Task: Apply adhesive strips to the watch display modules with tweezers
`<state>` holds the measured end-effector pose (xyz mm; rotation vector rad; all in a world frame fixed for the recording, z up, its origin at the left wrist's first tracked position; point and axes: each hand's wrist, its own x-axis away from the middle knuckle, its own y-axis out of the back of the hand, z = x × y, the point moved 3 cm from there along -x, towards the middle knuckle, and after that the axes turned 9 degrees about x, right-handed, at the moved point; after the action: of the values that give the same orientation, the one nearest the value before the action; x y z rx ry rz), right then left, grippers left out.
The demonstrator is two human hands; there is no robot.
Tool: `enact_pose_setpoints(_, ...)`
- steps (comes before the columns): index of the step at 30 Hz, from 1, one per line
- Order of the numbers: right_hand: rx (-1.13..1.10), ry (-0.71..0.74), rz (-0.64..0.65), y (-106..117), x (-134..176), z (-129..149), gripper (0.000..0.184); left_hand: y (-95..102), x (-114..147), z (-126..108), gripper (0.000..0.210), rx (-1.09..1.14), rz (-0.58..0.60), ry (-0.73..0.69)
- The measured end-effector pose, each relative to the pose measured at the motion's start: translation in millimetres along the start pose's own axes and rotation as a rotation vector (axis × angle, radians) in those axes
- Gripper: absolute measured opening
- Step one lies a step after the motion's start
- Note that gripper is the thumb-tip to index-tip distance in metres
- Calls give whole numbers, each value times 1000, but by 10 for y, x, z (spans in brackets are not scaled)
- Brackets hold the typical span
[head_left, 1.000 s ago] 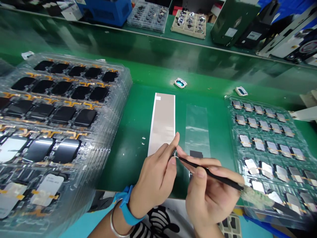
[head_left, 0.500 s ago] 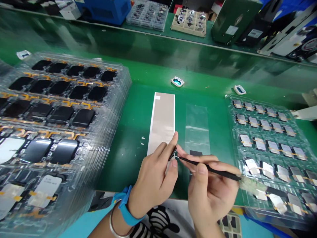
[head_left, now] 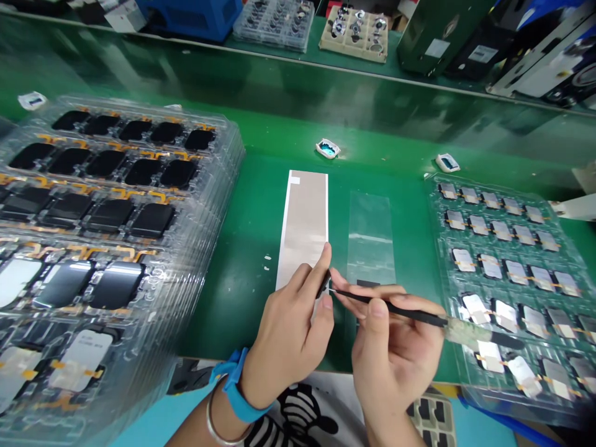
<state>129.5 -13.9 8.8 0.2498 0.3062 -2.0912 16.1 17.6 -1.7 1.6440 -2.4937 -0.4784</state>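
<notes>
My left hand (head_left: 291,335) is closed around a small dark flat piece (head_left: 323,284), seen almost edge-on between index finger and thumb; most of it is hidden. In my right hand (head_left: 395,347), gripped like a pen, are black tweezers (head_left: 414,314) with tape wrapped round the rear part. Their tip points left and meets or nearly meets the dark piece; I cannot tell which. Beneath my left fingers lies a long beige sheet (head_left: 305,217) with white edges. A clear plastic strip (head_left: 371,248) with a dark patch lies behind my right hand.
Stacked clear trays (head_left: 205,205) of small black screens with orange flex cables rise at left. Another clear tray (head_left: 493,248) of silver-backed modules lies right. Two small white-rimmed pieces (head_left: 328,148) (head_left: 447,162) sit at the back. Above, a shelf (head_left: 279,54) carries boxes and parts trays.
Both hands hold nearly the same pose. The tweezers' rear end has swung slightly up, and the whole view has shifted a little.
</notes>
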Motion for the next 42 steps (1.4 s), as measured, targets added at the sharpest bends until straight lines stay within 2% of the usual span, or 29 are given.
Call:
enact_pose_setpoints(25, -32, 10, 32, -4, -24, 9, 23, -5, 6, 25, 54, 63, -1, -6)
enact_pose_setpoints(42, -48, -99, 32, 6, -27, -14, 17, 0, 3, 23, 54, 52, -11, -1)
